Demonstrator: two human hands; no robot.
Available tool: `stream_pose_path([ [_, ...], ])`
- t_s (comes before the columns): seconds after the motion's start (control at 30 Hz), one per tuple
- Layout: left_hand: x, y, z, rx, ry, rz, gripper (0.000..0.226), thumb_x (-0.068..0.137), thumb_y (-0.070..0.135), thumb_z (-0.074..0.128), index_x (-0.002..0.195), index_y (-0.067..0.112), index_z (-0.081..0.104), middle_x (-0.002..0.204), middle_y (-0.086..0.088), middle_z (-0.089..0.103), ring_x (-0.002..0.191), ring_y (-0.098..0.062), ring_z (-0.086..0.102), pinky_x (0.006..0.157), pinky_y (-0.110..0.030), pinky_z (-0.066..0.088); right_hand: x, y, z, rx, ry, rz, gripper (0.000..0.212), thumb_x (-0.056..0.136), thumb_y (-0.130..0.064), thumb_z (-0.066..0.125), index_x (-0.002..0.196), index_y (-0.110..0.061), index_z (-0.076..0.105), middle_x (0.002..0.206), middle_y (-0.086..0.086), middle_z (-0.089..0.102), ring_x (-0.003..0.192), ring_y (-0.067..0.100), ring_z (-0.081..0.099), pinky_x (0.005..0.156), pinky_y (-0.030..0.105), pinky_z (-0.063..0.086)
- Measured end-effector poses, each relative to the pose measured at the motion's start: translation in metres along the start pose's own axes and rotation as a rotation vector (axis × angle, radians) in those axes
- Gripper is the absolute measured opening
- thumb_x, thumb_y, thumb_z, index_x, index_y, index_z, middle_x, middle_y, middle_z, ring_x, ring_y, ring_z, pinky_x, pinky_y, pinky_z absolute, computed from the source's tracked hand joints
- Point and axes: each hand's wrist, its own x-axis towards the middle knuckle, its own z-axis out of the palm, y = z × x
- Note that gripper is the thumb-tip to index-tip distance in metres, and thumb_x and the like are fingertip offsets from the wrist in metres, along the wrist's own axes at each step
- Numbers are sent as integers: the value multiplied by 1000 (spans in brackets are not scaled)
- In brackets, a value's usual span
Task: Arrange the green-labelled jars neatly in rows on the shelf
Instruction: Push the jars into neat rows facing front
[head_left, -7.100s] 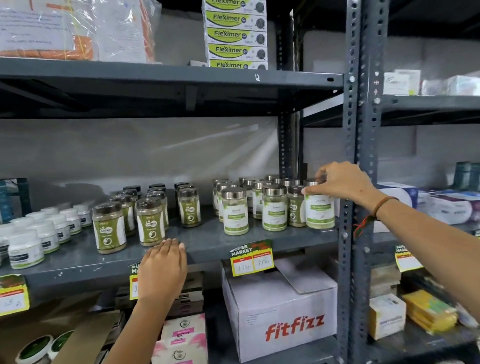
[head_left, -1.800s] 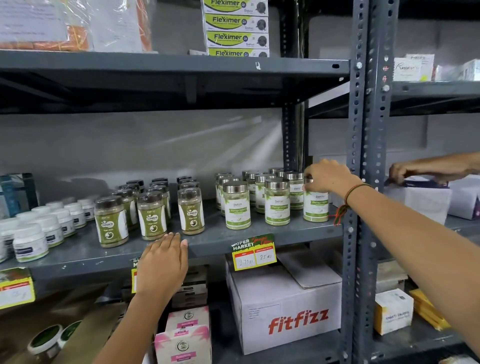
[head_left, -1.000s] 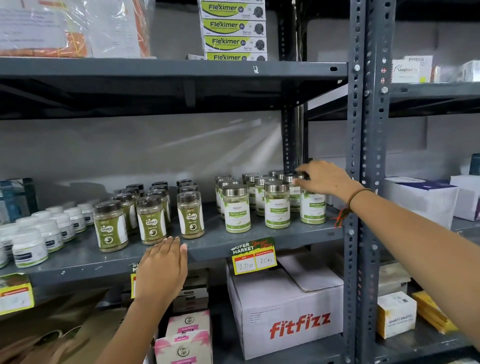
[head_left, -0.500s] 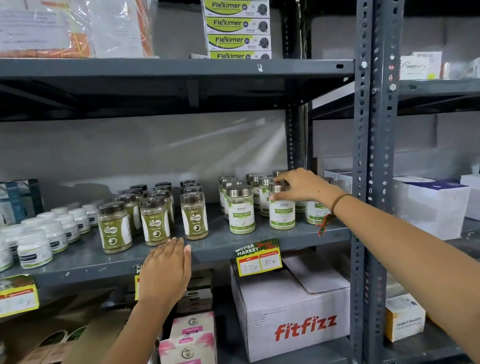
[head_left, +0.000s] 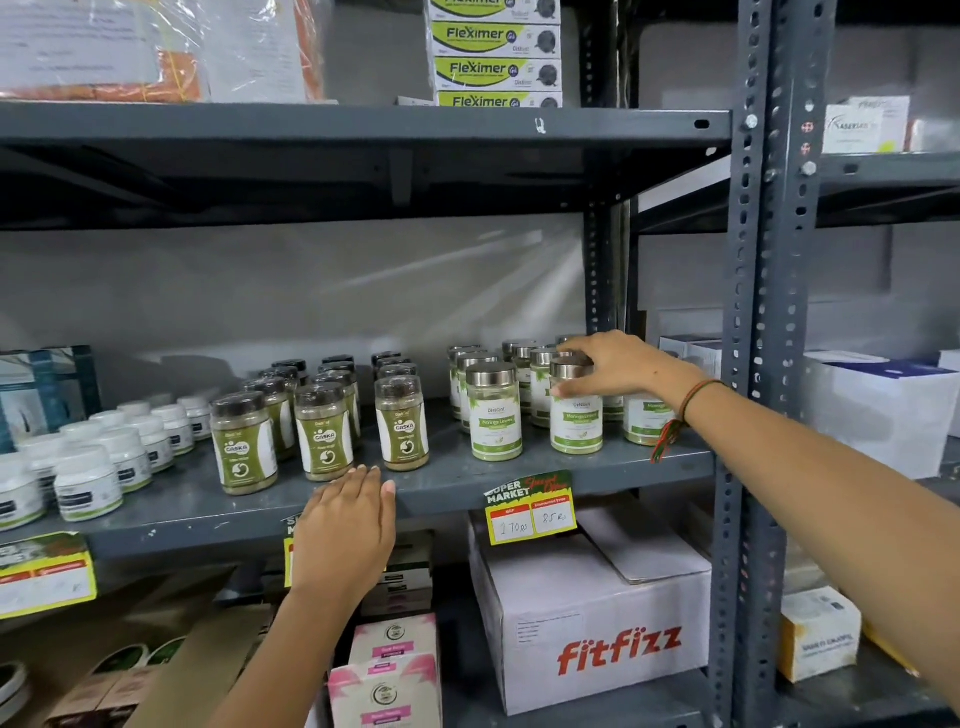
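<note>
Several green-labelled jars with silver lids stand in rows at the right end of the grey middle shelf. My right hand grips the lid of the front middle jar, which stands upright on the shelf. Another front jar stands to its left, and a third jar to its right is half hidden by my wrist. My left hand rests flat on the shelf's front edge, fingers together, holding nothing.
Dark-lidded Gaska jars stand in rows left of the silver-lidded ones, white tubs further left. A steel upright bounds the shelf on the right. A fitfizz carton sits below, Fleximer boxes above.
My right hand moved left from the rightmost front jar to the middle front jar and closed over its lid. My left hand stayed on the shelf edge.
</note>
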Motion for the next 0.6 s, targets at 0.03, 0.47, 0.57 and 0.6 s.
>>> stream_pose_path([
  [0.03, 0, 0, 0, -5, 4, -1, 54, 97, 39, 28, 113, 6, 68, 113, -13, 70, 108, -26, 63, 94, -42, 47, 1, -2, -2, 18, 26, 3, 78, 81, -65, 63, 144, -22, 47, 136, 8, 59, 121, 27, 57, 95, 37, 46],
  [0.47, 0, 0, 0, 5, 28, -2, 53, 98, 38, 28, 112, 7, 68, 113, -12, 70, 107, -25, 64, 94, -41, 48, 47, -147, 20, 41, 131, -363, 69, 89, -61, 54, 147, -24, 45, 150, 5, 48, 137, 28, 44, 108, 51, 41],
  [0.57, 0, 0, 1, -3, 30, 3, 53, 98, 38, 27, 113, 7, 68, 113, -11, 70, 107, -25, 63, 94, -40, 48, 56, -163, 26, -16, 76, -391, 71, 89, -60, 55, 147, -21, 44, 147, 7, 52, 133, 30, 50, 106, 46, 43],
  [0.6, 0, -1, 1, -4, 31, 6, 53, 98, 39, 27, 113, 8, 68, 114, -11, 70, 108, -25, 63, 94, -40, 48, 59, -166, 29, -30, 59, -397, 72, 89, -61, 55, 148, -21, 43, 146, 8, 53, 132, 30, 51, 106, 44, 43],
])
